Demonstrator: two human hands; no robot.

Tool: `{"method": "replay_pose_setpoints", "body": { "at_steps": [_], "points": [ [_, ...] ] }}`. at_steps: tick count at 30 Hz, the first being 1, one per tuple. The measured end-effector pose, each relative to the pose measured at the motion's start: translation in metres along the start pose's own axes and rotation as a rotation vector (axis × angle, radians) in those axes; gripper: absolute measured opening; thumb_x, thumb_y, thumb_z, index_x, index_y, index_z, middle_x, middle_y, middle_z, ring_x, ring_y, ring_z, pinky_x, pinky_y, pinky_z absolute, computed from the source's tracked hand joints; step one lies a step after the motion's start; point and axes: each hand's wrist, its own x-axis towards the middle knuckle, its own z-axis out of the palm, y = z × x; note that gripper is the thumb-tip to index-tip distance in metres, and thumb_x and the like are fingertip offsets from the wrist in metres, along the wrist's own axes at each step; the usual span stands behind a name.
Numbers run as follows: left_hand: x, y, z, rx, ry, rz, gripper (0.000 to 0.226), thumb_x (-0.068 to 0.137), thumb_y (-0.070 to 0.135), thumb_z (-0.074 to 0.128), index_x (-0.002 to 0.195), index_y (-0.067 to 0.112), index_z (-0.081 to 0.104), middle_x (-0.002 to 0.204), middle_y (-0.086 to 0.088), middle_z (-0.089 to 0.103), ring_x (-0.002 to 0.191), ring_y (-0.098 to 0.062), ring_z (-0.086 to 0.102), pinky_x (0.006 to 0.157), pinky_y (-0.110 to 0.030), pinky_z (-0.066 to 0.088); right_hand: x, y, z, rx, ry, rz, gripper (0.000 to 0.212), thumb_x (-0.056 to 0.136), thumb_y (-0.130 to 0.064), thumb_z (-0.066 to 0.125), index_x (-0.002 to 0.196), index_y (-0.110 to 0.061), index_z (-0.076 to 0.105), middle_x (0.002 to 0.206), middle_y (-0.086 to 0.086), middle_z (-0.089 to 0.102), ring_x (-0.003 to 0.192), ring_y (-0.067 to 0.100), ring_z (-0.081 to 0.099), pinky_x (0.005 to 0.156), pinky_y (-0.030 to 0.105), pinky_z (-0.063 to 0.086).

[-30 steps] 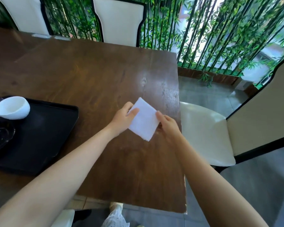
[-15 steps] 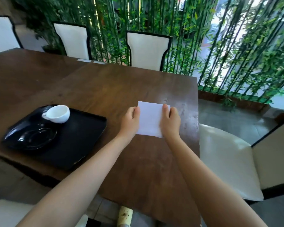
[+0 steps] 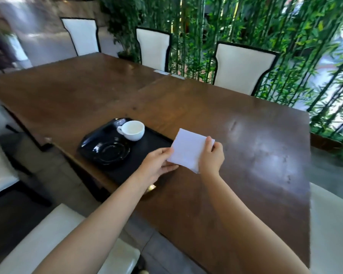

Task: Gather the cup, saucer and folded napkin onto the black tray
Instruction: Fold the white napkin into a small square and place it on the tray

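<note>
— Leftward goes the napkin [image 3: 186,148] since a moment ago: both hands now hold it over the right edge of the black tray [image 3: 154,143], partly above the bench [image 3: 246,135].
— And the fingers?
— Those of the left hand [image 3: 156,167] pinch its near left corner; the right hand [image 3: 211,155] curls over its right edge. Whether it touches the tray, I cannot tell.
— What else?
— On the tray, the white cup [image 3: 132,130] stands far, the black saucer [image 3: 111,152] just beside it, nearer and left.

Centre frame: cup [image 3: 132,132] stands behind saucer [image 3: 110,151] on the tray [image 3: 147,147]; napkin [image 3: 187,149] at its right edge, between my left hand [image 3: 156,167] and right hand [image 3: 211,157].
</note>
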Motion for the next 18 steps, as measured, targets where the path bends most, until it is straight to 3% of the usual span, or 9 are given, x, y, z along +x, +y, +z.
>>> {"method": "replay_pose_setpoints", "body": {
  "at_steps": [4, 9, 12, 15, 18],
  "points": [
    [0.019, 0.004, -0.055, -0.186, 0.073, -0.065, 0.014, 0.091, 0.01, 0.056, 0.095, 0.008, 0.069, 0.085, -0.006, 0.075, 0.076, -0.016, 0.072, 0.058, -0.025, 0.057, -0.006, 0.018, 0.06, -0.044, -0.051, 0.086, 0.026, 0.096, -0.041, 0.041, 0.094, -0.016, 0.05, 0.078, -0.011, 0.051, 0.067, 0.0, 0.048, 0.052, 0.016, 0.031],
    [0.058, 0.016, -0.105, -0.188, 0.252, -0.154, 0.008, 0.089, 0.005, 0.058, 0.087, 0.004, 0.066, 0.081, -0.008, 0.067, 0.074, -0.017, 0.063, 0.05, -0.022, 0.055, -0.003, 0.039, 0.107, -0.172, -0.166, 0.165, 0.023, 0.091, -0.037, 0.053, 0.076, -0.02, 0.053, 0.07, -0.006, 0.054, 0.063, 0.011, 0.052, 0.051, 0.024, 0.041],
    [0.074, 0.013, -0.125, -0.286, 0.302, -0.264, 0.007, 0.086, -0.002, 0.059, 0.083, 0.002, 0.063, 0.084, -0.011, 0.065, 0.077, -0.018, 0.061, 0.061, -0.027, 0.052, 0.005, 0.044, 0.119, -0.287, -0.26, 0.206, 0.017, 0.087, -0.028, 0.059, 0.071, -0.021, 0.058, 0.068, -0.003, 0.061, 0.067, 0.018, 0.061, 0.069, 0.037, 0.057],
    [0.08, 0.001, -0.136, -0.44, 0.318, -0.343, 0.013, 0.086, -0.01, 0.052, 0.08, -0.001, 0.059, 0.083, -0.014, 0.061, 0.075, -0.019, 0.058, 0.07, -0.029, 0.05, 0.013, 0.048, 0.127, -0.446, -0.36, 0.219, 0.008, 0.084, -0.02, 0.058, 0.087, -0.014, 0.063, 0.081, 0.003, 0.065, 0.066, 0.015, 0.064, 0.081, 0.042, 0.058],
    [0.085, -0.01, -0.14, -0.477, 0.4, -0.344, 0.021, 0.085, -0.015, 0.05, 0.103, -0.009, 0.058, 0.089, -0.017, 0.061, 0.084, -0.024, 0.06, 0.084, -0.032, 0.046, 0.017, 0.048, 0.135, -0.598, -0.444, 0.174, 0.015, 0.083, -0.012, 0.056, 0.088, -0.001, 0.063, 0.088, 0.018, 0.069, 0.073, 0.029, 0.067, 0.081, 0.047, 0.057]
  ]
}}
